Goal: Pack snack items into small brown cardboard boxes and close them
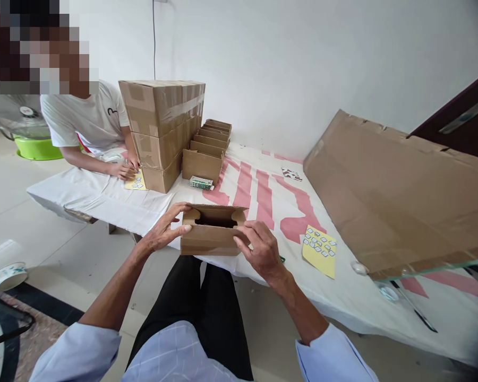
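Observation:
A small open-topped cardboard box (209,238) rests at the near edge of the white-covered table (263,254). My left hand (164,231) grips its left end, thumb on the front and fingers curled over the side flap. My right hand (261,248) holds its right end, fingers bent over the top corner. The inside of the box is dark, and I cannot see what it holds.
A yellow sheet of small stickers (319,250) lies right of the box. Behind stand a row of folded small boxes (207,148), a stack of taped cartons (163,127) and a small green packet (201,182). A large flat cardboard sheet (398,191) fills the right. Another person (91,132) works far left.

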The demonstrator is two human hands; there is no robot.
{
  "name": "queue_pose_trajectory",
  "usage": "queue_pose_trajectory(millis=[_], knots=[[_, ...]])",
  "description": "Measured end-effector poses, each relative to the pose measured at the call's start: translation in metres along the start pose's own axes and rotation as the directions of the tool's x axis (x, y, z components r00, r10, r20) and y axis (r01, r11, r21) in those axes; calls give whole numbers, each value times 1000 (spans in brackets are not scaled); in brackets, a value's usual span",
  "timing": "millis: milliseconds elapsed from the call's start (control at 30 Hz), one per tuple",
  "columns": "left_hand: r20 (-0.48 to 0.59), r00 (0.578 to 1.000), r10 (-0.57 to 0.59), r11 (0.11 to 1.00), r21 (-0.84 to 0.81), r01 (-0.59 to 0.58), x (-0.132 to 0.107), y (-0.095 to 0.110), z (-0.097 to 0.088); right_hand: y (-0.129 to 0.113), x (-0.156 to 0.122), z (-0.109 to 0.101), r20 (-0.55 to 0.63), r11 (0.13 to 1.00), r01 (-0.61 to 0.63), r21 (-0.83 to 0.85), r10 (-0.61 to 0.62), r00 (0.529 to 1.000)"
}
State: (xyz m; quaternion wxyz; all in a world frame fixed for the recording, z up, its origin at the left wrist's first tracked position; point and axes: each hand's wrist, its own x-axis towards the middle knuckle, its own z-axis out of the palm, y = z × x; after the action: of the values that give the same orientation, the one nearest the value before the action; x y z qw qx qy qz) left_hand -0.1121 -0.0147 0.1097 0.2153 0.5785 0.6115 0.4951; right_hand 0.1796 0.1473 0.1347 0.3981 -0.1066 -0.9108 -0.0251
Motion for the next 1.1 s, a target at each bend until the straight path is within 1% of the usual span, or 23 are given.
queue_pose_trajectory(millis=[133, 200, 267, 333, 400, 433, 500, 567, 633, 700, 733, 767, 833, 900, 967, 1033, 1100], knots=[[43, 999, -7, 1000, 11, 7, 1, 1, -4, -9, -9, -3, -72, 997, 76, -8, -76, 995], [32, 999, -25, 1000, 13, 25, 2, 1, -5, -12, -13, -4, -66, 993, 117, 13, -116, 991], [20, 998, -57, 998, 42, 56, 4, 1, -5, -14, -16, -5, -26, 990, 136, 43, -135, 990], [22, 996, -81, 992, 99, 78, 8, 2, -4, -16, -18, -8, 47, 989, 122, 84, -127, 991], [13, 996, -83, 984, 161, 79, 12, 4, -1, -16, -16, -13, 161, 986, 64, 154, -89, 983], [2, 997, -79, 979, 191, 77, 14, 5, 1, -15, -12, -15, 226, 981, 24, 194, -68, 972], [-29, 997, -73, 963, 257, 78, 18, 8, 8, -13, -2, -17, 351, 964, -52, 260, -44, 935], [-76, 994, -81, 939, 328, 102, 22, 12, 17, -13, 12, -17, 448, 956, -99, 275, -37, 893], [-129, 986, -104, 908, 393, 147, 24, 14, 26, -15, 24, -14, 537, 965, -141, 223, 0, 844], [-170, 979, -112, 883, 435, 177, 25, 16, 34, -19, 31, -12, 599, 977, -176, 117, 72, 798], [-184, 977, -105, 878, 444, 178, 26, 16, 37, -21, 33, -11, 609, 982, -181, 57, 109, 785], [-193, 977, -90, 880, 444, 169, 26, 15, 38, -23, 33, -12, 603, 984, -179, -2, 144, 785], [-200, 978, -56, 896, 423, 138, 24, 14, 39, -25, 32, -14, 548, 979, -167, -114, 203, 811], [-206, 977, -47, 923, 364, 121, 22, 13, 38, -23, 30, -18, 478, 962, -168, -215, 253, 841], [-217, 974, -67, 957, 263, 124, 18, 12, 36, -18, 27, -22, 433, 940, -182, -290, 298, 851], [-230, 969, -85, 985, 124, 116, 15, 9, 34, -11, 26, -25, 418, 921, -188, -340, 327, 847], [-237, 969, -70, 998, -13, 69, 12, 6, 34, -4, 25, -26, 417, 913, -177, -369, 332, 846]])
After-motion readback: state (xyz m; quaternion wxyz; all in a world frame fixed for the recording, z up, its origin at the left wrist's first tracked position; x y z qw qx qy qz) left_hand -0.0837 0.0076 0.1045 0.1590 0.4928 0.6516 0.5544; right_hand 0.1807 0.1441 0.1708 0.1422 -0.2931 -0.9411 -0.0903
